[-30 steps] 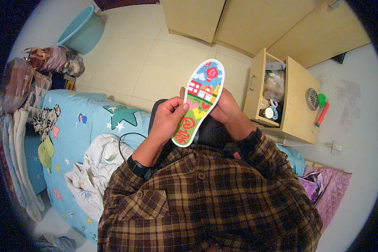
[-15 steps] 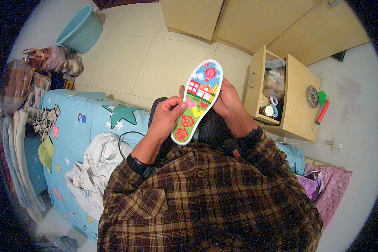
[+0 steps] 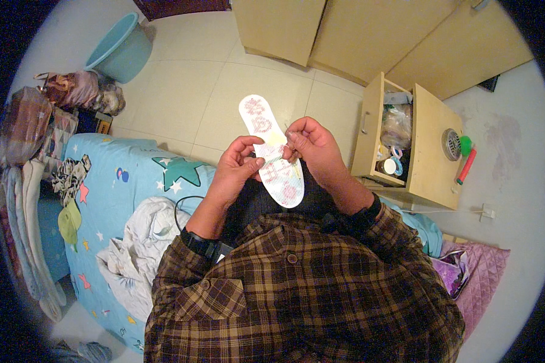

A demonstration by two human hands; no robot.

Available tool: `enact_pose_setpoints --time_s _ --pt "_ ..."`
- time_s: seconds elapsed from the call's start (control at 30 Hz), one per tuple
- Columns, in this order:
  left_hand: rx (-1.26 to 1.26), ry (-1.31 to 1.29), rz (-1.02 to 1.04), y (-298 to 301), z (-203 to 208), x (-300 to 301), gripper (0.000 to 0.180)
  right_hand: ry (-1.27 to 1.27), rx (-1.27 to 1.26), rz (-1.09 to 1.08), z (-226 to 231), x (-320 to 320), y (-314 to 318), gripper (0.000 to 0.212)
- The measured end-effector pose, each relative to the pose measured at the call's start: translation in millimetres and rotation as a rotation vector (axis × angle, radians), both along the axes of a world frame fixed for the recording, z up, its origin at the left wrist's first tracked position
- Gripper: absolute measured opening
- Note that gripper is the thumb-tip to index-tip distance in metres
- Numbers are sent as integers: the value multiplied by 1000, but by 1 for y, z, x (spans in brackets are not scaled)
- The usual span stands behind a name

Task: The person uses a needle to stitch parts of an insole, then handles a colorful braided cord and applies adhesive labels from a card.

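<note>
An embroidered insole (image 3: 275, 145) hangs over my lap, its pale back facing me with rows of red stitches and a yellow patch. My left hand (image 3: 229, 172) is closed on its left edge, thumb on the near face. At the opposite edge, my right hand (image 3: 318, 151) has thumb and forefinger pinched together, the other fingers curled against the insole. A tiny thin thing seems to stick up from that pinch, too small to make out.
A bed with a blue star-patterned sheet (image 3: 139, 166) and a crumpled white cloth (image 3: 139, 242) lies left. A blue tub (image 3: 124, 51) stands far left. On the right, a wooden cabinet (image 3: 433, 145) has its filled drawer (image 3: 369, 115) pulled out.
The insole has been turned over and end for end, from its colourful face to its pale back. My right hand has shifted from behind its upper part to a pinch at its right edge.
</note>
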State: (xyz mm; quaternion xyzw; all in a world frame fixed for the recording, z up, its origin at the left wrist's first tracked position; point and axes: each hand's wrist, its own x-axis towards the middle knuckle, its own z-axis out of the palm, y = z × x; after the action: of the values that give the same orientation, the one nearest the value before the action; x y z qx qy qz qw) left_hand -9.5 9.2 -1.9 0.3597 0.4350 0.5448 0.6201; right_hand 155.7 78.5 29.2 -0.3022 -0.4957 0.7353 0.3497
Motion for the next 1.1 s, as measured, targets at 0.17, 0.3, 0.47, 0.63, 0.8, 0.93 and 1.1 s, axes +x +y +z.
enact_pose_setpoints --time_s 0.17,0.3,0.47,0.63,0.8,0.93,1.1 --pt "-23 42 -41 -7 21 2 64 -313 249 76 4 6 -3 8" --pt "-58 38 -127 -19 21 8 74 -676 924 60 11 11 -13 9" --pt "-156 47 -202 -26 13 9 22 -813 822 283 21 20 -23 11" --pt "-231 81 -245 -29 11 7 12 -862 926 399 23 28 -24 12" --pt "-238 95 -242 -30 10 9 12 -846 950 400 15 29 -22 12" --pt "-233 73 -239 -31 9 9 14 -818 937 367 13 30 -21 12" --pt "-215 57 -250 -31 4 8 14 -733 914 341 10 34 -21 11"
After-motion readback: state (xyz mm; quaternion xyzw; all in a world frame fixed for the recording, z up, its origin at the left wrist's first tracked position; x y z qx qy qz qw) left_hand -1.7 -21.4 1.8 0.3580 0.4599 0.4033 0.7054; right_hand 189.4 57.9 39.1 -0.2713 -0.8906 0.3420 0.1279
